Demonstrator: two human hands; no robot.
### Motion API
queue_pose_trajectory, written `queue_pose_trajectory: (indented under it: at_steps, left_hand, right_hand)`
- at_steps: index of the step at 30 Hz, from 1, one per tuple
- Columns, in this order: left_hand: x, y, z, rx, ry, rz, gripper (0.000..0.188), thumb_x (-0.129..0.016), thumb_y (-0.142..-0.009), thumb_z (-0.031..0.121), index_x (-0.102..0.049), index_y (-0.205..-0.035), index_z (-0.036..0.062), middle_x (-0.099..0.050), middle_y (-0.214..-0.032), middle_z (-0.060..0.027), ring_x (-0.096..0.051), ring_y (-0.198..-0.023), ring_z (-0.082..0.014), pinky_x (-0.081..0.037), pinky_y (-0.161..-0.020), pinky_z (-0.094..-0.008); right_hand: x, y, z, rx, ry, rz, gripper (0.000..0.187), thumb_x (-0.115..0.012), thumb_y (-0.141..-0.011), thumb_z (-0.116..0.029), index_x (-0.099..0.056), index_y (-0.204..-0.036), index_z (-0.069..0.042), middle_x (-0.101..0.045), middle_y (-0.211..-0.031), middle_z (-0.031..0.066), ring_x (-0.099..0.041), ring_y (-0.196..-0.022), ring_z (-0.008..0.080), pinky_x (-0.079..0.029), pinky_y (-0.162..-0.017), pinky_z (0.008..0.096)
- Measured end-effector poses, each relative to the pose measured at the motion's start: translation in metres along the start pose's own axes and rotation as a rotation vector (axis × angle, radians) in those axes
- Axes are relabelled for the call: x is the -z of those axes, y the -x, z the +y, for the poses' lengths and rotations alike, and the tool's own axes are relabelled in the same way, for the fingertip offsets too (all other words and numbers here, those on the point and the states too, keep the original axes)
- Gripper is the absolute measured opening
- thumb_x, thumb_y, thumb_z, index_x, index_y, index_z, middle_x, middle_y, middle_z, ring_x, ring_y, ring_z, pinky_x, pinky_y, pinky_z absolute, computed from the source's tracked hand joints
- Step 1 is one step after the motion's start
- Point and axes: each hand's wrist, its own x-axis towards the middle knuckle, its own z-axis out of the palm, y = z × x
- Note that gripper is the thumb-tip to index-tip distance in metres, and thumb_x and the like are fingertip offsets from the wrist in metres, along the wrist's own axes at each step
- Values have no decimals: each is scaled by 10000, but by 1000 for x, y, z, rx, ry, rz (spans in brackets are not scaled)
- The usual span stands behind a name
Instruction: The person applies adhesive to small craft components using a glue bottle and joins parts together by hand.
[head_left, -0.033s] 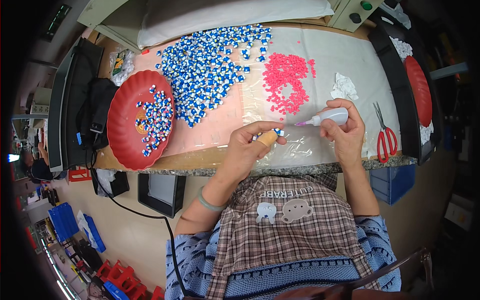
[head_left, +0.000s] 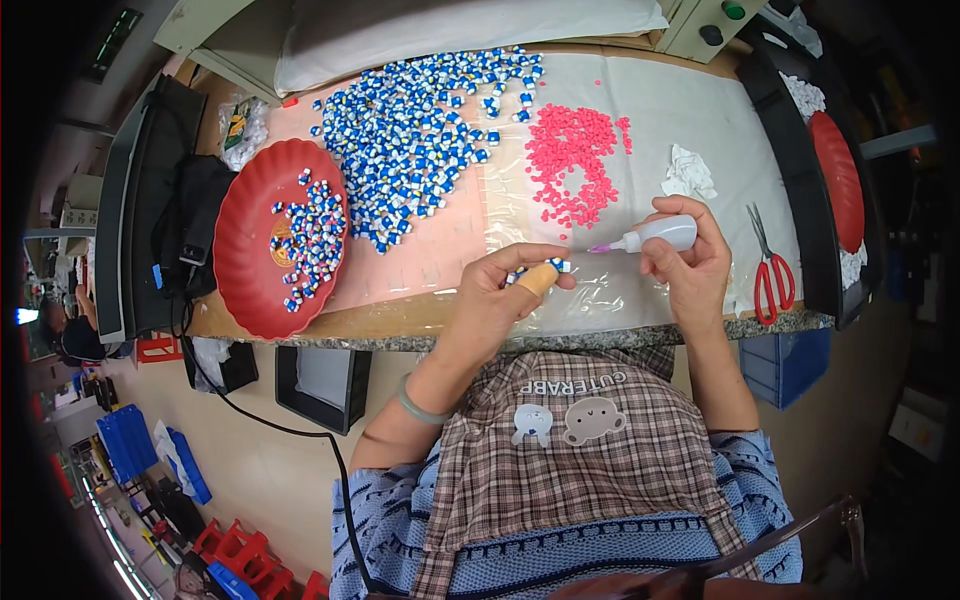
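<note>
Between the thumb and fingers of my left hand (head_left: 505,287) are small blue-and-white pieces (head_left: 563,266); the thumb wears a tan cover. Fingers partly hide how many pieces there are. My right hand (head_left: 695,262) is closed around a small translucent squeeze bottle (head_left: 668,234), tipped sideways. Its pinkish-purple nozzle (head_left: 605,247) points left, just short of my left fingertips. Beyond my hands, small pink pieces (head_left: 570,145) lie loose on a white sheet. A large spread of blue-and-white pieces (head_left: 410,150) covers the pink sheet to their left.
A red scalloped dish (head_left: 240,220) at left holds several of the pieces. Red-handled scissors (head_left: 772,285) and crumpled white tissue (head_left: 688,173) lie at right. Beside them stands a black tray (head_left: 800,180) with another red dish (head_left: 838,180). A black cable (head_left: 270,430) hangs off the table's left side.
</note>
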Motion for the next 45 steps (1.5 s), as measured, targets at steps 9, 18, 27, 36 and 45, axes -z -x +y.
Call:
queue_pose_trajectory:
  at_steps: [9, 18, 27, 36, 45]
  left_hand:
    - [-5, 12, -1, -41, -163, 54, 212, -612, -919, 76, -641, -1127, 40, -720, -919, -36, -573, -796, -45, -450, -720, -213]
    - [-3, 11, -10, -75, -197, 77, 209, -613, -924, 92, -643, -1127, 53, -720, -905, -37, -503, -724, -32, -403, -657, -198]
    - [-3, 11, -12, -117, -211, 77, 207, -610, -926, 105, -651, -1126, 76, -717, -889, -22, -399, -588, 7, -334, -521, -156]
    - [-3, 11, -8, -55, -216, 78, 216, -622, -913, 76, -646, -1121, 23, -720, -918, -57, -628, -871, -83, -490, -801, -245]
    - [-3, 10, -11, -108, -207, 96, 220, -600, -915, 62, -660, -1127, 60, -718, -882, -28, -411, -577, 8, -325, -505, -153]
  right_hand:
    - [-8, 15, -9, 327, 325, -64, 415, -591, -954, -223, -503, -1275, 25, -642, -899, 97, -579, -648, 102, -442, -562, 210]
    - [-12, 17, -12, 526, 574, -94, 402, -601, -943, -183, -517, -1266, 42, -664, -847, 133, -621, -653, 135, -497, -589, 240]
    - [-14, 16, -13, 571, 613, -113, 413, -623, -930, -183, -525, -1263, 42, -659, -889, 151, -635, -667, 145, -507, -583, 243]
    - [-17, 14, -17, 694, 686, -136, 446, -716, -810, -74, -550, -1200, 66, -663, -929, 172, -662, -722, 246, -530, -602, 310]
    - [-17, 12, -16, 732, 731, -150, 431, -689, -871, -153, -542, -1217, 57, -651, -898, 184, -662, -747, 220, -516, -621, 292]
